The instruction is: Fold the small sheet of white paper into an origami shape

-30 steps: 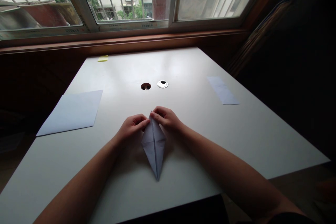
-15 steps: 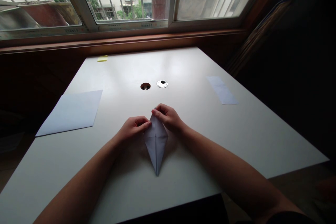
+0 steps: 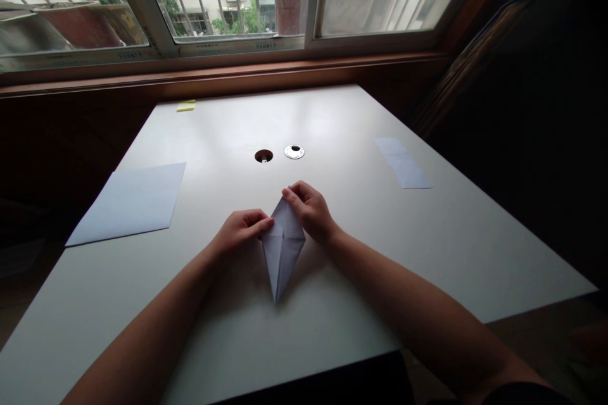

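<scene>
A sheet of white paper folded into a narrow diamond, the folded paper (image 3: 284,247), is held between my two hands over the front middle of the table. Its long lower point aims toward me and a slit runs up its centre from that tip. My left hand (image 3: 244,228) pinches the left edge between thumb and fingers. Up at the far tip, my right hand (image 3: 308,209) is closed on the paper with the thumb on top. The fingers beneath the paper are hidden.
On the white table (image 3: 351,304) a stack of white paper (image 3: 130,202) lies at the left. A paper strip (image 3: 403,164) is at the right, and a yellow sticky note (image 3: 186,105) at the far left. A cable hole (image 3: 263,156) and its round cover (image 3: 294,152) sit mid-table.
My right hand has shifted slightly up and to the right. The folded paper has turned with it, its lower tip swinging left and away from me. My left hand has stayed nearly still.
</scene>
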### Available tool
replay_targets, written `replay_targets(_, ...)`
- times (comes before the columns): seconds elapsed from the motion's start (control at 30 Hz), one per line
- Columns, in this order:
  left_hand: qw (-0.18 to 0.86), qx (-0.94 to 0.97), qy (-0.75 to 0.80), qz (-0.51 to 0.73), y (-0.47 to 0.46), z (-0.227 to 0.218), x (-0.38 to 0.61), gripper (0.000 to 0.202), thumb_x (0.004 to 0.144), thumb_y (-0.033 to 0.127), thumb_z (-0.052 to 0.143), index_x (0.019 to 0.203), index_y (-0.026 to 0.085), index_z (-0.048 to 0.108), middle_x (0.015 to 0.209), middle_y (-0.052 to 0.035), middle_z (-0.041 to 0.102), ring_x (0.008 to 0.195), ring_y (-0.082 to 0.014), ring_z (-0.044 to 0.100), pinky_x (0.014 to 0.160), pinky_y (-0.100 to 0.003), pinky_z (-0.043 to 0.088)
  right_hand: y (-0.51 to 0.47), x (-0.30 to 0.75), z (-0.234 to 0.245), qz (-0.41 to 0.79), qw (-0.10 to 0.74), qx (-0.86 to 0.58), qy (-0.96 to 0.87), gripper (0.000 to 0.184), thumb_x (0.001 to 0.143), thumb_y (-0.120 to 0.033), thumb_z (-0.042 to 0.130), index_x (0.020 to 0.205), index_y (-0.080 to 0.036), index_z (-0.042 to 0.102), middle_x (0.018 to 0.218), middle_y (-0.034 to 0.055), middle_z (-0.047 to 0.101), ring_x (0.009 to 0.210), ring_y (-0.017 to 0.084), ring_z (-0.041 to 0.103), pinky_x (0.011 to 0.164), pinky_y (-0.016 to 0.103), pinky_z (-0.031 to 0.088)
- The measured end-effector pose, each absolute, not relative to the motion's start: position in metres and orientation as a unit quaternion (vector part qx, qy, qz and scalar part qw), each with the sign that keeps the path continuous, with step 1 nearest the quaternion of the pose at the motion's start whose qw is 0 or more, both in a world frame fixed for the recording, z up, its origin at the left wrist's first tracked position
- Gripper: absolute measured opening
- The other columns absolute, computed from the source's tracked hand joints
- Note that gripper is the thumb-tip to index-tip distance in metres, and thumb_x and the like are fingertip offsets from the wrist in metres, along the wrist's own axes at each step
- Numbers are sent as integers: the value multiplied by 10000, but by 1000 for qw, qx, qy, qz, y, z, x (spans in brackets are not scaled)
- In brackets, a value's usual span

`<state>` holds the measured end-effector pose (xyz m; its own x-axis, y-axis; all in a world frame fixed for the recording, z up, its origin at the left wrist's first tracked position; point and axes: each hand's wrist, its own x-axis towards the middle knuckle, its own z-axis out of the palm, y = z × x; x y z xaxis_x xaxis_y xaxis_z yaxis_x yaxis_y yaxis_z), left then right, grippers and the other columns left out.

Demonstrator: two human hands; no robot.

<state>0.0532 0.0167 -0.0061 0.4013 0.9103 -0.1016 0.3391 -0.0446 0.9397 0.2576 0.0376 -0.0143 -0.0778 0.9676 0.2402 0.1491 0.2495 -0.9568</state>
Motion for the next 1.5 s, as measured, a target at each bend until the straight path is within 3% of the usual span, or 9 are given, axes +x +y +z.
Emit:
replay_targets(0.6, 495, 670, 474, 285, 17, -5, 56, 365, 864, 515, 610, 802, 159, 662, 704, -2, 598, 663, -142, 536, 605, -233, 391, 43, 258, -19, 403, 538, -474, -568, 342, 902, -479, 571, 723, -205, 472, 655, -38, 435, 605, 116, 395, 548, 245, 336)
replay_targets(0.97, 559, 622, 495, 236, 13, -5, 60, 363, 739, 504, 748, 806, 151, 698, 684, -20, 640, 620, -170, 568, 550, -245, 363, 37, 250, -18, 458, 506, -422, -596, 359, 900, -535, 572, 768, -211, 492, 655, -41, 458, 595, 114, 445, 556, 246, 386)
replay_targets(1.13, 567, 584, 502, 292, 14, -8, 57, 360, 744, 483, 760, 847, 140, 717, 708, -26, 658, 631, -168, 579, 553, -237, 358, 41, 252, -20, 507, 482, -389, -600, 359, 859, -543, 627, 790, -199, 546, 669, -32, 519, 613, 120, 498, 576, 249, 415)
replay_targets(1.33, 550, 537, 491, 409, 16, -13, 58, 412, 747, 451, 773, 1031, 158, 719, 930, -66, 720, 810, -223, 645, 688, -273, 466, 43, 254, -24, 471, 437, -400, -654, 344, 847, -520, 650, 789, -186, 595, 674, -21, 541, 622, 121, 479, 579, 250, 386)
replay_targets(1.5, 506, 508, 500, 486, 17, -21, 59, 406, 762, 444, 759, 1059, 176, 691, 927, -48, 717, 817, -214, 644, 703, -273, 479, 46, 255, -25, 440, 398, -399, -699, 298, 868, -474, 636, 808, -182, 622, 678, -14, 571, 624, 120, 493, 595, 247, 390)
